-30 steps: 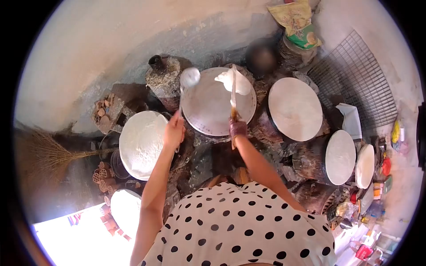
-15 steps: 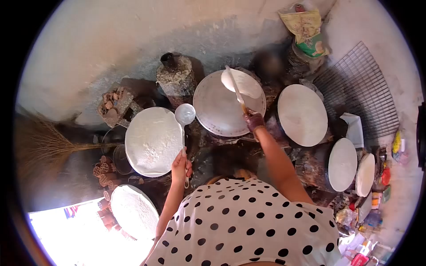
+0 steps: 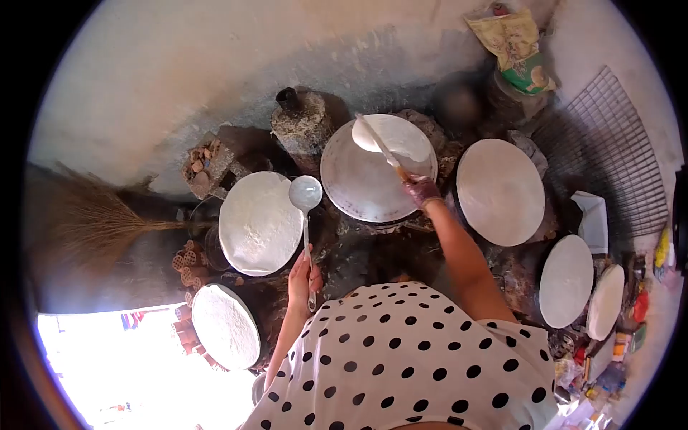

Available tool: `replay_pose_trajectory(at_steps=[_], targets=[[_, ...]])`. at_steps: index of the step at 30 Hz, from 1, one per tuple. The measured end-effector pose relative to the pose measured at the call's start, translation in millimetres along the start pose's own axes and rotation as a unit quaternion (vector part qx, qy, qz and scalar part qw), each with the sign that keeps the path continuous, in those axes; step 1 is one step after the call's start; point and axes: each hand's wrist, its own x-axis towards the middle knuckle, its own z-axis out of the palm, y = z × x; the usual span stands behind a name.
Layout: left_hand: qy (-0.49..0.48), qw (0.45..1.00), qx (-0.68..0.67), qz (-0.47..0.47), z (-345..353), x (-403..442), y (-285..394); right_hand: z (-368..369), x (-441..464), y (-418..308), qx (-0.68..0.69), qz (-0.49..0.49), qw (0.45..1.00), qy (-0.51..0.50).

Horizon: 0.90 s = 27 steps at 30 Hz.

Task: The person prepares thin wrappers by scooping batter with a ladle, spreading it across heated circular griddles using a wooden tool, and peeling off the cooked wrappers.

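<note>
My left hand (image 3: 304, 278) is wrapped round the handle of a metal ladle (image 3: 306, 194), whose bowl lies over the gap between two round pans. Gloved in dark red, my right hand (image 3: 421, 190) grips a flat wooden scraper (image 3: 379, 142). The scraper's blade crosses white batter (image 3: 398, 137) spread over the far part of the middle griddle (image 3: 362, 188). Left of the ladle, a round pan (image 3: 260, 223) holds a white, powdery-looking sheet. Another pale round griddle (image 3: 500, 192) is right of my right hand.
White-covered rounds stand at the lower left (image 3: 226, 327) and right (image 3: 566, 282). A straw broom (image 3: 107, 222) is at the left, near perforated briquettes (image 3: 188, 265). Behind are a sooty stove with a pipe (image 3: 301, 122), a yellow-green bag (image 3: 514, 46) and a wire rack (image 3: 609, 150).
My left hand has drawn the ladle back from beside the middle griddle toward my body. My right hand has turned the scraper leftward, and the batter is spread wider. The view has shifted.
</note>
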Motion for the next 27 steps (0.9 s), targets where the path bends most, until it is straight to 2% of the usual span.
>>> replay_pose_trajectory(at_steps=[2,3,6,9,10,12,13,14,16,17,19,20,22,23,25,27], targets=[[0.014,1.0,-0.013,0.003,2.3,-6.4,-3.4,-14.6,12.8,33.1,0.142,-0.001,0.99,0.001],[0.003,1.0,-0.019,0.013,3.2,-10.9,-6.0,-7.5,27.8,62.7,0.143,-0.007,0.99,-0.004],[0.014,0.999,-0.035,0.016,8.0,-22.4,-13.4,-25.6,-0.7,25.9,0.013,0.021,0.997,0.074],[0.02,0.998,-0.053,-0.007,11.3,-27.4,-20.8,-11.3,16.6,-10.5,-0.129,-0.011,0.992,-0.001],[0.022,0.998,-0.052,-0.005,14.2,-29.5,-23.1,-5.5,28.5,-3.5,-0.127,-0.012,0.992,-0.003],[0.034,0.996,-0.079,-0.012,19.5,-36.1,-27.6,2.2,41.3,12.7,-0.042,-0.085,0.994,-0.055],[0.036,0.996,-0.078,-0.009,20.2,-39.8,-29.2,-19.5,28.9,3.1,0.034,-0.105,0.99,-0.088],[0.04,0.996,-0.079,-0.008,18.5,-43.7,-30.6,-31.3,34.6,14.3,-0.046,-0.114,0.99,-0.065],[0.013,0.993,-0.114,0.003,18.0,-48.3,-32.8,-57.8,32.2,21.3,-0.08,-0.06,0.995,0.01],[0.018,0.993,-0.117,0.005,19.9,-51.3,-34.5,-59.8,31.2,17.5,-0.08,-0.063,0.995,0.004],[0.045,0.994,-0.098,0.017,26.5,-57.9,-34.2,-59.5,25.3,9.0,-0.117,-0.003,0.988,0.105],[0.048,0.994,-0.097,0.015,26.3,-58.9,-36.3,-42.1,34.3,19.1,-0.116,-0.001,0.988,0.102],[0.051,0.992,-0.115,0.011,25.4,-54.8,-41.3,2.9,64.7,48.3,-0.211,-0.128,0.968,0.048],[0.052,0.992,-0.116,0.012,25.0,-53.7,-44.9,-1.4,59.6,39.1,-0.211,-0.129,0.968,0.047],[0.044,0.99,-0.133,0.005,23.5,-52.6,-49.8,-16.9,43.7,12.3,-0.073,-0.102,0.988,-0.094],[0.04,0.989,-0.141,0.005,26.0,-55.3,-52.7,-36.1,44.1,24.6,-0.03,-0.119,0.989,-0.086]])
